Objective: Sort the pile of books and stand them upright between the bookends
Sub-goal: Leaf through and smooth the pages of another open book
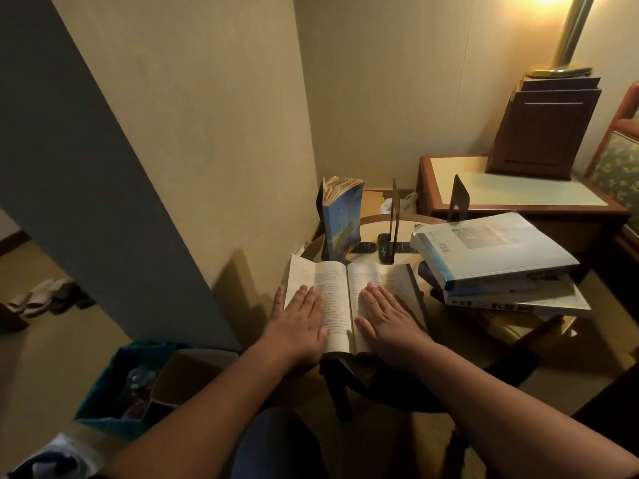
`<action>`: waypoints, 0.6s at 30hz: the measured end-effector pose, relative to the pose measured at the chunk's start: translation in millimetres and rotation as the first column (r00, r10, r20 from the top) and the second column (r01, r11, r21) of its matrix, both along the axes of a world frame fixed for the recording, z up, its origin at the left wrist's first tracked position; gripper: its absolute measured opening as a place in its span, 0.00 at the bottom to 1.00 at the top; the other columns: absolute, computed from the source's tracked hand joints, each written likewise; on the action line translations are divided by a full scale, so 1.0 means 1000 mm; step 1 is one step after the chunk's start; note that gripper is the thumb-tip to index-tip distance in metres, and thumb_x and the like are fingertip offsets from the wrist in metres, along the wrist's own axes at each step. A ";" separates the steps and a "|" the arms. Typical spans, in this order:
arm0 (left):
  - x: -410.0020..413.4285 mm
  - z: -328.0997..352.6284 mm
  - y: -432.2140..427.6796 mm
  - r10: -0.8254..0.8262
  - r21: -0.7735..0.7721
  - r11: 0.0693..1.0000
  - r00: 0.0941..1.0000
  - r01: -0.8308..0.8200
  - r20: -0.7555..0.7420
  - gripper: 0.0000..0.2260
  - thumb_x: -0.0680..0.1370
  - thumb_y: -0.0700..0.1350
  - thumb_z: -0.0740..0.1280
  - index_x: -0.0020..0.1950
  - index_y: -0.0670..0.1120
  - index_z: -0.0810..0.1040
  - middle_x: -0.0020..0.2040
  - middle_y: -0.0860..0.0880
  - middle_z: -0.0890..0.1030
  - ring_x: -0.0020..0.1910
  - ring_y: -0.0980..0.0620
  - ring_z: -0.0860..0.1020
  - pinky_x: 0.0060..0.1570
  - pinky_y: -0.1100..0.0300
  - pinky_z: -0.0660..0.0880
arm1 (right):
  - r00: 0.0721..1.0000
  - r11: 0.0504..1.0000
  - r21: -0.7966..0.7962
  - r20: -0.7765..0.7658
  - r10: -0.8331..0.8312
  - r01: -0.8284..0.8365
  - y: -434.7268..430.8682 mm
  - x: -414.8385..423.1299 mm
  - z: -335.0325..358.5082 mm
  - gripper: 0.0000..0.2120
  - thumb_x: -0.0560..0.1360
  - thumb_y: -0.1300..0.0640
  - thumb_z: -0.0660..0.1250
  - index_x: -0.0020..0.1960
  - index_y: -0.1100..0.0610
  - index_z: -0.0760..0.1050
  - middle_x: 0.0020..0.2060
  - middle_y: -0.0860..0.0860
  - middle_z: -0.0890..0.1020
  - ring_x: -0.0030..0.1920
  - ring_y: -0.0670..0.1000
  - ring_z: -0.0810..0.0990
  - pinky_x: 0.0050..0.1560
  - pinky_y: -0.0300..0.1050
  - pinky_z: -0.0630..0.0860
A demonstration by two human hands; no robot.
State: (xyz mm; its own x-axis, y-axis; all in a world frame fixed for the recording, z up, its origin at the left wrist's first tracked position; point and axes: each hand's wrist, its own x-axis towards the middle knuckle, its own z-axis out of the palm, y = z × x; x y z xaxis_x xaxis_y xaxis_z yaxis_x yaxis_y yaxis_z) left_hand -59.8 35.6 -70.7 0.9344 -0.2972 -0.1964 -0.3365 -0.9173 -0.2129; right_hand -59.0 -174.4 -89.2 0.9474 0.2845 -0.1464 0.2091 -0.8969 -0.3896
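An open book [340, 292] lies flat on the small round table [377, 224], its text pages facing up. My left hand [301, 323] presses flat on the left page and my right hand [387, 319] presses flat on the right page, fingers straight. Behind it a blue paperback [342, 223] stands upright against a dark bookend at the table's left. A second dark bookend [392, 233] stands in the middle and a third bookend [458, 198] further right. A pile of books [491, 261] lies flat on the right, a pale blue one on top.
A wall corner rises close behind the table. A low wooden side table [511, 191] with a dark wooden box [543, 129] and a brass lamp [570, 36] stands at the back right. A teal bin [103, 392] and a cardboard box [186, 375] sit on the floor left; slippers [45, 295] further left.
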 end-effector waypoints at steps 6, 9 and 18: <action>0.000 -0.006 -0.022 0.123 -0.119 0.984 0.988 -0.133 -0.090 0.34 0.81 0.61 0.41 0.79 0.43 0.35 0.79 0.39 0.37 0.78 0.38 0.36 0.74 0.40 0.33 | 1.000 0.999 -0.043 0.003 0.019 -0.019 -0.001 0.000 -0.003 0.32 0.83 0.39 0.44 0.80 0.50 0.37 0.79 0.47 0.36 0.76 0.46 0.31 0.76 0.47 0.35; 0.005 -0.005 -0.032 0.170 -0.137 0.973 0.978 -0.186 -0.117 0.35 0.80 0.61 0.44 0.79 0.42 0.35 0.78 0.37 0.36 0.77 0.36 0.35 0.75 0.39 0.37 | 1.000 0.998 -0.055 0.001 0.027 -0.027 -0.001 0.000 0.000 0.32 0.83 0.39 0.45 0.80 0.51 0.36 0.79 0.48 0.35 0.74 0.45 0.30 0.74 0.45 0.33; 0.060 0.006 -0.065 0.390 -0.226 0.877 0.902 -0.425 -0.183 0.36 0.80 0.60 0.49 0.79 0.43 0.36 0.77 0.33 0.36 0.76 0.30 0.36 0.74 0.36 0.37 | 0.999 0.996 -0.085 0.046 0.025 -0.021 -0.001 0.017 -0.016 0.64 0.52 0.22 0.15 0.80 0.54 0.38 0.80 0.51 0.39 0.77 0.49 0.33 0.77 0.47 0.34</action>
